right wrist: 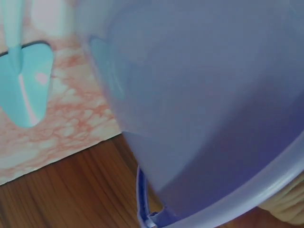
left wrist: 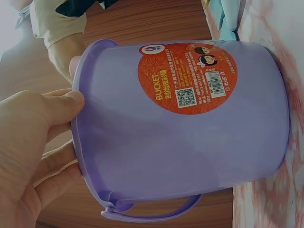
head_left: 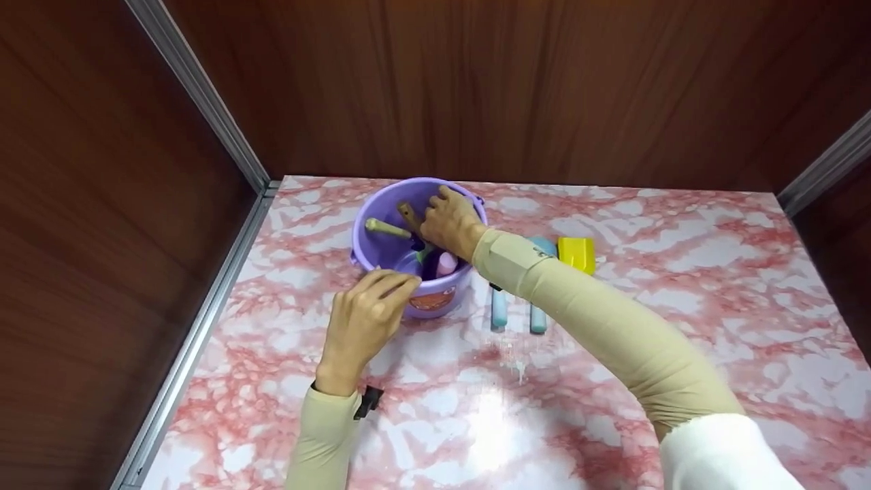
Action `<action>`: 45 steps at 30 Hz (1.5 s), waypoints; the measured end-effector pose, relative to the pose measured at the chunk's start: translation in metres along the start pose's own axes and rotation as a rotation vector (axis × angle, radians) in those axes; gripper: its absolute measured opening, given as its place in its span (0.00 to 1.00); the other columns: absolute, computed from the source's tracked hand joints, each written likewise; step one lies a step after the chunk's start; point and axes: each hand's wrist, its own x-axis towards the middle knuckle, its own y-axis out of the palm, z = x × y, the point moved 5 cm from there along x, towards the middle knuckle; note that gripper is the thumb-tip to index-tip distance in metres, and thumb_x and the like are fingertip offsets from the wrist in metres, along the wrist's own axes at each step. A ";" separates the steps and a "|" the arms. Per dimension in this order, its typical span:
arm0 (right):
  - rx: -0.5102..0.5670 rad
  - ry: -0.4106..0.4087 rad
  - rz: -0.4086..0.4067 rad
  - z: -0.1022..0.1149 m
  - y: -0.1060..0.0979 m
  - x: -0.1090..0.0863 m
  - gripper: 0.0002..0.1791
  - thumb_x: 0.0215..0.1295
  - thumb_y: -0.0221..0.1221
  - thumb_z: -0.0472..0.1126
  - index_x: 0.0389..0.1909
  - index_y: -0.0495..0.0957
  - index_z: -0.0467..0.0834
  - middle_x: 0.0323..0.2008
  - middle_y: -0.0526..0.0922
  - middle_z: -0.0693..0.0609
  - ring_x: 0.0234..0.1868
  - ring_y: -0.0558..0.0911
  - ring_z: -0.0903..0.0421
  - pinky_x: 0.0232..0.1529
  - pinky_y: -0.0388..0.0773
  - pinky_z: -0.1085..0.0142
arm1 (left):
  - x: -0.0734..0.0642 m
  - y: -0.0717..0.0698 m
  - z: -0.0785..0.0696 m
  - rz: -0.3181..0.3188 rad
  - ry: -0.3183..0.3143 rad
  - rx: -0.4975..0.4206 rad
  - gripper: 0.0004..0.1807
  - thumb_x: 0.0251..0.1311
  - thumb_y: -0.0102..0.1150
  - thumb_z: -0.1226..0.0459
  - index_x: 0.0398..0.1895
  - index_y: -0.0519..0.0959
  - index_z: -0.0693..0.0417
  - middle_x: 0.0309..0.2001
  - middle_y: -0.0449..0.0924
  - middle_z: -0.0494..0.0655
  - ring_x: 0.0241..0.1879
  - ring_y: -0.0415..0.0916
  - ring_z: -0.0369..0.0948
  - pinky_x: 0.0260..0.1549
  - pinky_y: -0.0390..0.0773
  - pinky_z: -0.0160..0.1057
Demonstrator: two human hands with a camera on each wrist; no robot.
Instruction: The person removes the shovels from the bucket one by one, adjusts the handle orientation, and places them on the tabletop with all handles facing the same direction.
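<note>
- The left hand [head_left: 364, 313] pinches the bucket [left wrist: 175, 142] at its rim; the right hand [head_left: 449, 218] is inside, and I cannot tell if its fingers grasp something.
- The bucket stands upright near the middle of the head view.
- To reach well, I think the left hand should hold firmly, so nothing tips, and the right wrist should enter steeply, without pushing the handles.
- Counted inside: one brown handle [head_left: 409, 215], one pale handle [head_left: 388, 228], one pink piece [head_left: 446, 263]; other parts are too hidden to count.
- Counted on the table [head_left: 714, 306], right of centre: two blue handles [head_left: 499, 309], one yellow piece [head_left: 576, 254].
</note>
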 end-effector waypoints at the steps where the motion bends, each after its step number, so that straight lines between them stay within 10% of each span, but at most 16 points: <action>1: -0.001 -0.001 -0.005 0.000 -0.001 -0.001 0.18 0.81 0.50 0.42 0.59 0.87 0.53 0.60 0.87 0.51 0.64 0.79 0.49 0.73 0.68 0.53 | 0.000 0.000 0.000 0.002 0.000 -0.001 0.12 0.64 0.73 0.67 0.50 0.92 0.47 0.48 0.92 0.43 0.48 0.88 0.45 0.41 0.92 0.44; 35: 0.040 0.084 -0.416 -0.052 -0.043 -0.046 0.11 0.72 0.66 0.44 0.51 0.90 0.52 0.51 0.88 0.49 0.56 0.82 0.44 0.66 0.77 0.49 | -0.001 0.001 -0.001 0.009 0.005 0.007 0.14 0.64 0.73 0.67 0.51 0.91 0.47 0.48 0.92 0.43 0.48 0.88 0.47 0.45 0.92 0.45; 45: 0.191 0.159 -0.548 -0.075 -0.030 -0.074 0.11 0.71 0.66 0.35 0.51 0.89 0.44 0.48 0.87 0.43 0.45 0.85 0.39 0.48 0.86 0.48 | -0.001 0.000 -0.002 -0.013 0.017 0.003 0.14 0.63 0.74 0.68 0.50 0.91 0.47 0.48 0.92 0.43 0.48 0.88 0.47 0.42 0.92 0.46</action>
